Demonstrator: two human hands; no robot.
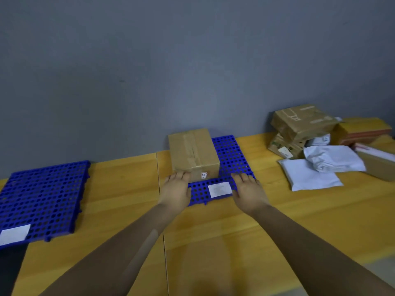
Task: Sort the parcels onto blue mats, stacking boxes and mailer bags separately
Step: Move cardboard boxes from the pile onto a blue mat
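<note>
My left grip (176,190) is spread flat, fingertips at the near lower corner of the taped box (193,153). My right grip (249,192) is spread too, resting on the front of the blue mat (233,157) that carries the box. Well left of my left grip lies a second blue mat (42,197). Right of my right grip, on the desk (213,231), boxes (303,122) and white mailer bags (312,174) sit heaped.

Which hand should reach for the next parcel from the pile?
Probably the right hand: it is open and nearer the pile, which lies off to the right. The left hand lies by the box, farther off.
</note>
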